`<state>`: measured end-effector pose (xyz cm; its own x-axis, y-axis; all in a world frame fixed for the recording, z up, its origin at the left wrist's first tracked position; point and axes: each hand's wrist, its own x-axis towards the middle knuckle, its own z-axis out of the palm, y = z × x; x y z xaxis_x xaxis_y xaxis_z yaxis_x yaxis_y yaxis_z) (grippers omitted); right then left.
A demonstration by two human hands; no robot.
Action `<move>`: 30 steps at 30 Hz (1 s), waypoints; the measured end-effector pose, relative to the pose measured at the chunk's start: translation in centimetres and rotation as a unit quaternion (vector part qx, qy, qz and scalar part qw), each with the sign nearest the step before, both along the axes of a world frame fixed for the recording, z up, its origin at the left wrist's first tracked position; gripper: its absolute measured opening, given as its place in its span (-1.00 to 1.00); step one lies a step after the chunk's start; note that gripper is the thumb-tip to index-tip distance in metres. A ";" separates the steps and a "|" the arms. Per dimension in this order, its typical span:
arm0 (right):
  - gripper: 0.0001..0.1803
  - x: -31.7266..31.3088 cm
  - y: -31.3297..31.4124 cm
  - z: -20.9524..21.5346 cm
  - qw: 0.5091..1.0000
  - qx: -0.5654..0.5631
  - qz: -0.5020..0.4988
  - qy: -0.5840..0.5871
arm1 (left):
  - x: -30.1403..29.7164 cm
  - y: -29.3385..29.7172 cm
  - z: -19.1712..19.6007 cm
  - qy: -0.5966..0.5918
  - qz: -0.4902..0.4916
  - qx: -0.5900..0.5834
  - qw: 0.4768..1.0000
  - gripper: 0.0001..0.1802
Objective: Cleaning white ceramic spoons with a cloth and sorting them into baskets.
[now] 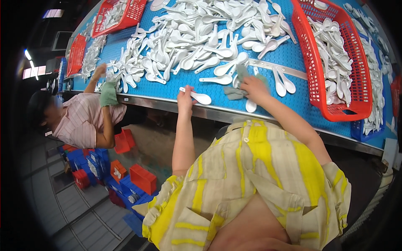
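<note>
My left hand rests at the near edge of the blue conveyor belt and grips the handle of a white ceramic spoon. My right hand is closed on a grey-green cloth beside another white spoon lying on the belt. A broad heap of white spoons covers the belt beyond both hands.
A red basket full of spoons stands at my right on the belt, another red basket at far left. A co-worker in a pink striped shirt holds a green cloth at the belt. Red and blue crates sit on the floor below.
</note>
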<state>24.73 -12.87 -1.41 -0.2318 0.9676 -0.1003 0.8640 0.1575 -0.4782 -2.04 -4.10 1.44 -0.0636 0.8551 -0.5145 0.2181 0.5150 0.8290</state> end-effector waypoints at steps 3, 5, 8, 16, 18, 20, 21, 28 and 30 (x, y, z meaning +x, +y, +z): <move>-0.67 1.2 -0.1 2.3 0.994 -0.047 -0.064 0.075 | -0.2 1.7 0.0 -0.014 -0.047 0.047 0.998 -0.72; -0.63 0.3 0.5 2.8 0.978 0.041 -0.134 0.153 | -0.6 3.6 -0.9 0.120 -0.120 0.153 0.974 -0.74; -0.64 -2.5 3.9 4.7 0.953 0.177 -0.137 0.204 | 1.0 6.4 -1.5 0.297 -0.220 0.390 0.843 -0.76; -0.68 -6.9 3.2 -0.6 0.987 0.086 -0.136 -0.014 | 2.3 8.0 -2.8 0.398 -0.390 0.248 0.792 -0.67; -0.64 -6.5 2.3 1.1 0.976 -0.072 -0.149 0.143 | 0.8 8.4 -3.2 0.314 -0.421 0.224 0.821 -0.70; -0.62 -5.2 1.9 1.8 0.968 -0.085 -0.134 0.195 | 0.1 8.5 -2.8 0.279 -0.411 0.236 0.835 -0.71; -0.62 -4.4 2.1 1.8 0.953 -0.007 -0.230 0.195 | -0.1 8.6 -2.2 0.227 -0.417 0.198 0.857 -0.72; -0.53 -2.4 5.3 0.3 0.929 0.102 -0.352 -0.048 | -0.3 8.9 -2.0 -0.050 -0.266 0.010 0.963 -0.77; -0.44 -2.8 4.8 0.2 0.935 0.056 -0.347 -0.045 | -0.6 8.8 -2.2 -0.057 -0.248 -0.013 0.967 -0.76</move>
